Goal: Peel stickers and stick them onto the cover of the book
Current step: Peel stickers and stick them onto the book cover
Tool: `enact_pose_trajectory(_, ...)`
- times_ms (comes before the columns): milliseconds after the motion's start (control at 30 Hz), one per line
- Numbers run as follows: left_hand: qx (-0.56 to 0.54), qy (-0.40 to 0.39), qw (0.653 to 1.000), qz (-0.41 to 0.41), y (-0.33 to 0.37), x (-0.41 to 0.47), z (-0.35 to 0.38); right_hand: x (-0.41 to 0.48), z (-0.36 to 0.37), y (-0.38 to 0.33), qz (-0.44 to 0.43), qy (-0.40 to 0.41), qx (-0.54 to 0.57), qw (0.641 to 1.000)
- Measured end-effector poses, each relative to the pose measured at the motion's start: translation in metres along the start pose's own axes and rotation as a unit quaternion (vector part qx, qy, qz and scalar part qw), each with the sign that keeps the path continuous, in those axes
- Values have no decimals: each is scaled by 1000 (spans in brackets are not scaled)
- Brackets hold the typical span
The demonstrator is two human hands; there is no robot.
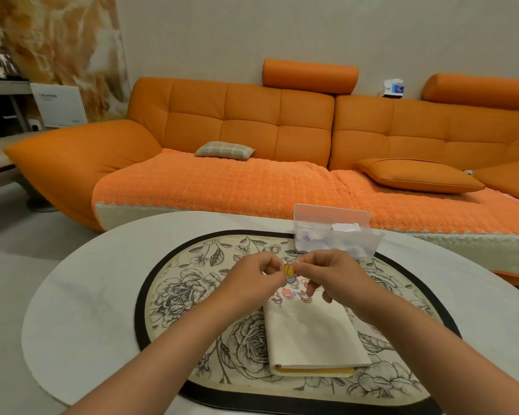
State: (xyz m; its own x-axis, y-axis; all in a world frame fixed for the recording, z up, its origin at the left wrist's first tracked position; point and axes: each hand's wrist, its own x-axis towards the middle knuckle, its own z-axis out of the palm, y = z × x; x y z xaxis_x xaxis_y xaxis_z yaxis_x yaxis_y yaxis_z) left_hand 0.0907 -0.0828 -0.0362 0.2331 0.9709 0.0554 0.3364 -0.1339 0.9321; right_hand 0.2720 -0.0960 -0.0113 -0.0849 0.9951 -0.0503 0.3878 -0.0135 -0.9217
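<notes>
**Sticker being peeled above the book**

Low in the centre of the frame, the closed cream-covered book point(309, 333) lies on the oval floral placemat with a black border point(174, 295), which sits on the pale oval table point(87, 295). A cluster of small cartoon stickers point(294, 292) is already on the cover's far end. Just above them, in mid-frame, the left hand point(252, 277) and right hand point(330, 274) meet, and the curled fingertips of both pinch one small yellow-and-orange sticker point(288, 269) (whether its backing is off is too small to tell). The step looks like peeling. The next move would be to press it flat onto bare cover. Beyond stands a clear plastic box point(336, 235), and farther off a long orange sofa point(252, 124).
</notes>
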Motion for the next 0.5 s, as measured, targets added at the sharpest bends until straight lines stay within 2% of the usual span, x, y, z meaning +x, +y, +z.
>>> enact_pose_trajectory(167,-17,25,999,9,4,8,9,0,-8,6,-11,-1,-5,1000)
enact_pose_trajectory(300,-72,47,996,-33,8,11,18,0,-15,10,16,-7,29,999)
enact_pose_trajectory(500,-82,12,995,-53,7,16,28,0,-20,16,24,30,19,999)
